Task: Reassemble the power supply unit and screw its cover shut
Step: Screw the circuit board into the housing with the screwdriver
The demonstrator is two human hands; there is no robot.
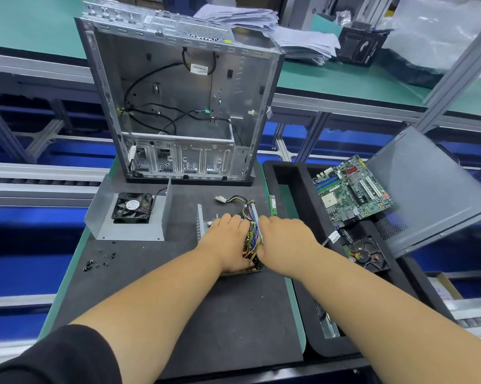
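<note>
1. PSU base (228, 239) lies mid-mat (233, 314), open, with its board and wire bundle (251, 231) exposed between the two hands.
2. Left hand (224, 239) lies palm down over the left part of the PSU, fingers stretched forward and pressing on the board; no curl seen, so it reads as flat and open.
3. Right hand (286, 239) rests against the right edge of the PSU, touching the wires; fingertips are hidden under the hand, so can't tell if it grips anything.
4. Wires run out the far end of the PSU to a white plug (219, 199) lying on the mat.
5. PSU cover (128, 220), a bent grey metal shell with a black fan (133, 207) in it, sits off the unit on the mat, left of the PSU and apart from it.
6. Screws (98, 261), small and black, are scattered loose on the mat near the front-left, just below the cover.
7. PC case (178, 101) stands upright at the mat's far edge, side open, cables hanging inside.
8. RAM stick (273, 205), green, lies at the mat's right edge, near the right hand.
9. Black tray (289, 173) to the right holds a motherboard (353, 189), a hard drive (366, 253) and a tilted grey side panel (427, 189).
10. Paper stack (275, 31) lies on the green bench behind the case.
</note>
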